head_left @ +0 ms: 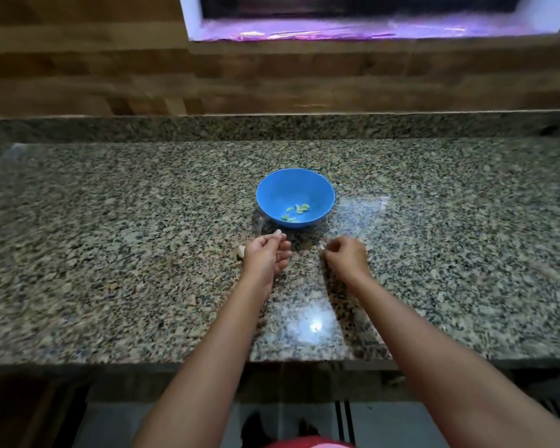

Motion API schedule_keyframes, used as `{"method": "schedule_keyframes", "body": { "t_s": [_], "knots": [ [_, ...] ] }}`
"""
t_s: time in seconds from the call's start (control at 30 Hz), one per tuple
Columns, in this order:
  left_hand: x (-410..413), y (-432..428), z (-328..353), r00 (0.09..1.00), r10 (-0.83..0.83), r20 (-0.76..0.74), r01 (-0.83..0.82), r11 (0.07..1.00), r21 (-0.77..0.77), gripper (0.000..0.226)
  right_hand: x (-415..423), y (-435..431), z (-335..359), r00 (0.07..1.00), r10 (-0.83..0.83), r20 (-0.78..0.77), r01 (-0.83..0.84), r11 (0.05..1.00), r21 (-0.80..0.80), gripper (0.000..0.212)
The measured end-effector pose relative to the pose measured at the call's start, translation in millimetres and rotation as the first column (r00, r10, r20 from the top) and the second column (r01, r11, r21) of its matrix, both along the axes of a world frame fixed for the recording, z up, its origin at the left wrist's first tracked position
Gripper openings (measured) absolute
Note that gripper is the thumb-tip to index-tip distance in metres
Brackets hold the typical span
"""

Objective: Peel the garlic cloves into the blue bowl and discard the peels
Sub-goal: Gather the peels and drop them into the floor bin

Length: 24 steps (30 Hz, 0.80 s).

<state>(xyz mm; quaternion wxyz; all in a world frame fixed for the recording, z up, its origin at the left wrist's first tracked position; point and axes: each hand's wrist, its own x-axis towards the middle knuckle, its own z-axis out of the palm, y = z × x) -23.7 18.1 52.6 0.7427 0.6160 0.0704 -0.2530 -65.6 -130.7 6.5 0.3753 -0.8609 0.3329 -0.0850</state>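
Observation:
The blue bowl (272, 189) stands on the granite counter (110, 253) and holds several peeled garlic cloves (296, 211). Just in front of it, my left hand (265, 253) pinches a garlic clove (278, 234) between thumb and forefinger. To its right, my right hand (346, 255) has its fingers curled and pinches a small pale piece, seemingly peel (321, 246). An unpeeled clove (240, 251) lies on the counter, partly hidden behind my left hand.
A raised granite ledge (272, 127) and a tiled wall (110, 76) bound the counter at the back, with a window sill (337, 30) above. The counter's front edge (110, 363) runs below my forearms. A small scrap (396, 380) lies under that edge.

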Motion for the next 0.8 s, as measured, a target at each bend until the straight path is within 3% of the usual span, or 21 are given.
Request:
{"method": "schedule_keyframes", "body": {
  "t_s": [0.2, 0.4, 0.5, 0.67, 0.8],
  "knots": [
    [9.9, -4.6, -5.2, 0.997, -0.044, 0.059, 0.039, 0.995, 0.09, 0.015, 1.5, -2.9, -5.9, 1.0, 0.016, -0.02, -0.016, 0.999, -0.034, 0.006],
    [26.9, 3.2, -13.8, 0.978, -0.092, 0.186, 0.047, 0.971, 0.233, 0.013, 5.7, 14.7, 35.1, 0.953, 0.001, 0.304, -0.021, 0.998, 0.064, 0.008],
    [34.2, 8.7, -16.7, 0.975, -0.097, 0.202, 0.032, 0.953, 0.301, 0.009, 31.6, 14.0, 55.4, 0.942, 0.013, 0.334, -0.025, 0.999, 0.033, 0.012],
    [37.9, 15.6, -26.6, 0.911, -0.28, 0.304, 0.057, 0.813, 0.579, 0.012, 39.7, 19.2, 65.8, 0.94, -0.022, 0.341, -0.015, 0.994, 0.104, 0.02],
    [38.2, 10.1, -36.4, 0.751, -0.565, 0.342, 0.039, 0.555, 0.831, 0.027, 9.5, 37.7, 53.3, 0.924, -0.046, 0.379, -0.056, 0.966, 0.253, 0.014]
  ]
}}
